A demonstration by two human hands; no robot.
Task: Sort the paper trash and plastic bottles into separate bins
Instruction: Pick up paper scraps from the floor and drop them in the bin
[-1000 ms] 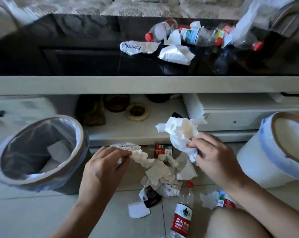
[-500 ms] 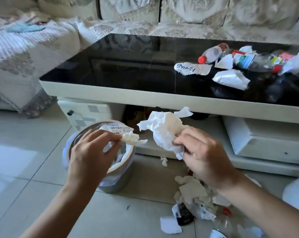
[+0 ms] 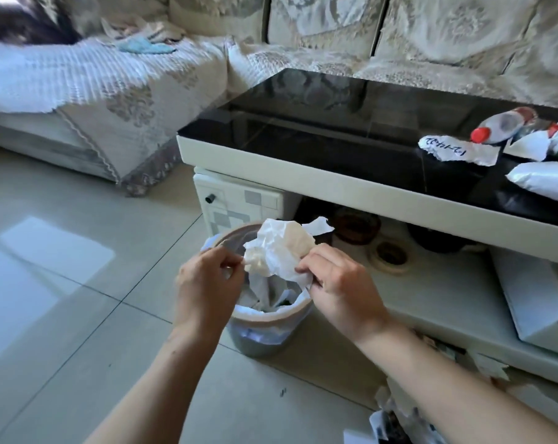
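Crumpled paper (image 3: 279, 248), no clear axis, above bin (image 3: 271, 318)

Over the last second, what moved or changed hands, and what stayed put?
Both hands carried paper from the floor pile over to the bin. The left hand no longer shows its small printed scrap and now pinches the crumpled paper together with the right hand, above the opening. Bottle and papers on the table stayed put.

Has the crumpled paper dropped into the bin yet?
No, the crumpled paper is pinched by the left hand and right hand above the bin.
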